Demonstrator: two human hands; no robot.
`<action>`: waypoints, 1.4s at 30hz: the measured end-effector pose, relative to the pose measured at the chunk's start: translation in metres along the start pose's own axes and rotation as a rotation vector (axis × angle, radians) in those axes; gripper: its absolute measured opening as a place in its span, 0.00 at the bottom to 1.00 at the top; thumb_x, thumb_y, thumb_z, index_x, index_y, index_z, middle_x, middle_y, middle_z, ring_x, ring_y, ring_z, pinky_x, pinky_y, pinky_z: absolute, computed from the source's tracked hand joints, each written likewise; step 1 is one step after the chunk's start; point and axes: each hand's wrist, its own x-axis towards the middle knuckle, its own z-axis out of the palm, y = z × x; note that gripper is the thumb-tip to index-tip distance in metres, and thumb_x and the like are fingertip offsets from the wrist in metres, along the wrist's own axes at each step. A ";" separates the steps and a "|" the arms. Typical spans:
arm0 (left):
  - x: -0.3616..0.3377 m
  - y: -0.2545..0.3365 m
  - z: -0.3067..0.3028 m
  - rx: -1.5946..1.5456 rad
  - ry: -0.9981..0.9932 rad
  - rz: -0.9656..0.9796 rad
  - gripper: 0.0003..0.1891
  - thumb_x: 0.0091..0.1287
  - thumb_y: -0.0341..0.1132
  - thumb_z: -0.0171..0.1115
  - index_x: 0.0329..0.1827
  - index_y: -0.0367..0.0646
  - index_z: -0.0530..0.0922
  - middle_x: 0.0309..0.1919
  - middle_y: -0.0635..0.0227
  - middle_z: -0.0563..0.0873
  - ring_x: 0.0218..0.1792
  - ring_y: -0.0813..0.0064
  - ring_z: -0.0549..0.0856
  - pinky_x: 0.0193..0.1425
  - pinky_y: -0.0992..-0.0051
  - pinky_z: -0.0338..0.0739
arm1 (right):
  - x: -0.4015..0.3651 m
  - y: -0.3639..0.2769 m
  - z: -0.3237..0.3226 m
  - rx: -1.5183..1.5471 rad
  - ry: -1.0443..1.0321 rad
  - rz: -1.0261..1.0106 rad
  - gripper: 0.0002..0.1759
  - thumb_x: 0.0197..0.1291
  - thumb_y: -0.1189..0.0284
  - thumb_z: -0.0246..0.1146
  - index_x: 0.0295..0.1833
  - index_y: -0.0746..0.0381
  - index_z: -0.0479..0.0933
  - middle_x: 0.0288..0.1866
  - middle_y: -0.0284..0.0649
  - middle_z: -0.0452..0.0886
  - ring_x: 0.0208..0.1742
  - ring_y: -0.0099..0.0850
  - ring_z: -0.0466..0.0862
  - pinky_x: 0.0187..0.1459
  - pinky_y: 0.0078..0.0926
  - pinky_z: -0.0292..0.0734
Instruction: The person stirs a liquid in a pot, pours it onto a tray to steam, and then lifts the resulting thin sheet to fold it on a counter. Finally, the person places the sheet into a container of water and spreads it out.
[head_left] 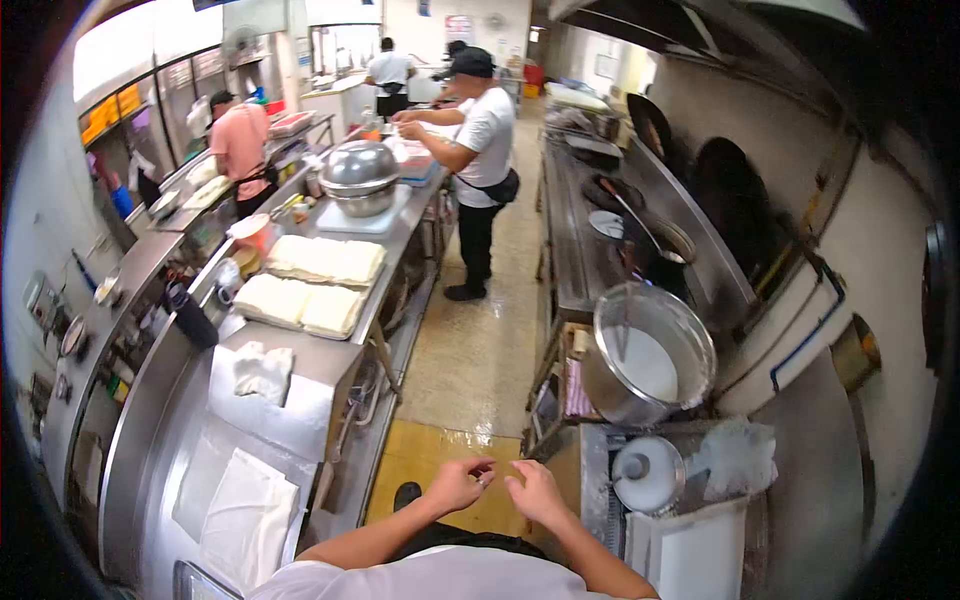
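Note:
My left hand [459,487] hovers over the floor in front of my body, fingers loosely bent and apart, holding nothing. Facing it, a small gap away, my right hand [537,492] is likewise empty, with its fingers partly spread. To the right of my hands, a metal bowl of white liquid [640,478] contains a round metal utensil. Beside that is a pale rectangular container [698,552]. Just beyond stands a large metal pot [705,345] holding white liquid, with a long handle leaning inside. A white cloth [247,515] lies on the left counter.
Stacks of pale slabs [345,262] and a metal bowl covered by a dome [360,180] line the left counter [205,400]. Woks and a stove [580,250] flank the aisle [450,370]. A person in white [490,130] works at the counter; other people stand farther back.

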 end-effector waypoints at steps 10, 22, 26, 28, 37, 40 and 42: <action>-0.020 -0.080 -0.207 -0.104 0.381 -0.191 0.18 0.72 0.34 0.71 0.62 0.37 0.84 0.47 0.56 0.92 0.48 0.67 0.92 0.56 0.68 0.85 | 0.155 -0.162 0.142 0.151 -0.354 -0.188 0.24 0.64 0.65 0.66 0.60 0.70 0.82 0.55 0.58 0.86 0.54 0.53 0.87 0.58 0.44 0.81; -0.053 -0.184 -0.364 -0.253 0.767 -0.365 0.27 0.70 0.30 0.71 0.71 0.36 0.74 0.61 0.54 0.85 0.50 0.68 0.89 0.55 0.67 0.85 | 0.308 -0.348 0.375 -0.022 -0.265 -0.644 0.26 0.59 0.70 0.64 0.61 0.72 0.79 0.56 0.63 0.80 0.60 0.61 0.79 0.63 0.53 0.78; -0.056 -0.204 -0.375 -0.315 0.847 -0.377 0.29 0.70 0.30 0.71 0.73 0.35 0.71 0.64 0.56 0.83 0.50 0.69 0.89 0.54 0.69 0.85 | 0.334 -0.375 0.416 -0.280 -0.473 -0.610 0.19 0.57 0.72 0.64 0.52 0.72 0.80 0.56 0.63 0.81 0.59 0.60 0.81 0.60 0.53 0.79; -0.059 -0.211 -0.378 -0.353 0.867 -0.384 0.30 0.71 0.29 0.71 0.74 0.35 0.70 0.65 0.56 0.82 0.49 0.71 0.88 0.54 0.70 0.85 | 0.338 -0.377 0.434 -0.265 -0.440 -0.624 0.16 0.57 0.72 0.65 0.48 0.71 0.79 0.53 0.62 0.82 0.56 0.60 0.82 0.58 0.54 0.80; -0.056 -0.199 -0.380 -0.543 0.935 -0.323 0.28 0.72 0.22 0.66 0.74 0.37 0.69 0.61 0.59 0.82 0.44 0.77 0.85 0.48 0.76 0.83 | 0.338 -0.361 0.415 -0.112 -0.474 -0.535 0.16 0.53 0.70 0.66 0.43 0.71 0.79 0.46 0.60 0.84 0.51 0.61 0.84 0.55 0.54 0.79; -0.053 -0.186 -0.367 -0.591 0.873 -0.263 0.27 0.72 0.23 0.66 0.73 0.36 0.69 0.59 0.60 0.83 0.43 0.79 0.84 0.48 0.77 0.82 | 0.319 -0.351 0.365 -0.072 -0.425 -0.519 0.16 0.53 0.70 0.67 0.43 0.69 0.79 0.46 0.60 0.84 0.51 0.60 0.84 0.54 0.55 0.79; -0.045 -0.170 -0.355 -0.612 0.795 -0.222 0.27 0.72 0.22 0.66 0.73 0.36 0.69 0.59 0.61 0.83 0.44 0.80 0.84 0.49 0.77 0.82 | 0.310 -0.340 0.326 -0.052 -0.377 -0.503 0.15 0.53 0.70 0.67 0.44 0.68 0.79 0.46 0.59 0.83 0.51 0.59 0.84 0.54 0.54 0.79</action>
